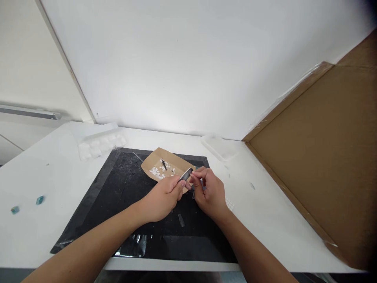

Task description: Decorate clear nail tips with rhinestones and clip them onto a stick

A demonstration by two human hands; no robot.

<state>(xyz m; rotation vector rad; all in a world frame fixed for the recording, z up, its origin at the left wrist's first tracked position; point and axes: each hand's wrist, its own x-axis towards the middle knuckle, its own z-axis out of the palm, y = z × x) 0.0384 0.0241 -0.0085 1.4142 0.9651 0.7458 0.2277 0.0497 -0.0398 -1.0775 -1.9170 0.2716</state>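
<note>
Above the black mat [123, 188], over its far half and right of its middle, the two hands meet on one dark strip [185, 175] with a pale edge. The strip lies between them, its long axis slanting from a near-left end in the left hand [163, 198] to a far-right end at the right hand [210, 192]. Neither hand is the nearer, since both touch it: the left is clamped around the lower part, while the right closes thumb and fingertips on the far end. Whether a further small piece sits in that pinch I cannot tell.

Counting by the mat: on its far part stands one brown tray [179, 159], holding one slim dark piece [164, 164] and many small white pieces [155, 171], too crowded to number. One clear spiky strip [137, 157] lies at the mat's far-left part. One clear tapered piece [181, 220] rests on the near half; a second clear piece [193, 195] shows partly beside the right hand.

Off the mat, on the worktop [271, 228], two teal pieces [40, 200] lie to its left, one white moulded tray [101, 145] beyond its far-left corner, one shallow translucent tray [219, 147] beyond its far-right corner, and one cardboard panel [318, 157] stands to its right.
</note>
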